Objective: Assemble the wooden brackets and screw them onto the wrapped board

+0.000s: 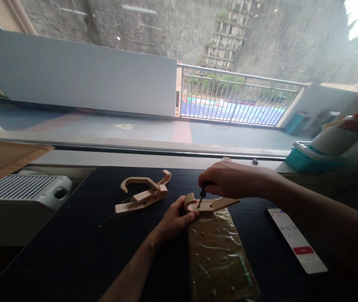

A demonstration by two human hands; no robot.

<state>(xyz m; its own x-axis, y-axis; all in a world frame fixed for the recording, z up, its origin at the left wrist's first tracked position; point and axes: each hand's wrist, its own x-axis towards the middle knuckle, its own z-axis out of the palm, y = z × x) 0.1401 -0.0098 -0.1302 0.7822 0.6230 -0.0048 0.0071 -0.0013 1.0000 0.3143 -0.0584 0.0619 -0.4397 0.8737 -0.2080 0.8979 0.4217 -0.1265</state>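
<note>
My right hand (221, 178) is closed around the dark handle of a screwdriver (202, 197), its shaft pointing down. The tip meets a hole in a curved wooden hook piece (206, 206), which lies across the far end of a board wrapped in shiny film (218, 251). My left hand (177, 218) grips the hook's rounded left end between thumb and fingers. To the left, on the dark table, rests a group of similar wooden hook pieces (146, 195), some joined together. A thin metal pin or screw (104, 222) lies near them.
A phone (297, 239) showing a timer lies right of the board on the black table (81, 256). A teal box (312, 157) and a small dark object (255, 161) stand on the window sill. At left are a white slatted appliance (24, 188) and cardboard (6, 161).
</note>
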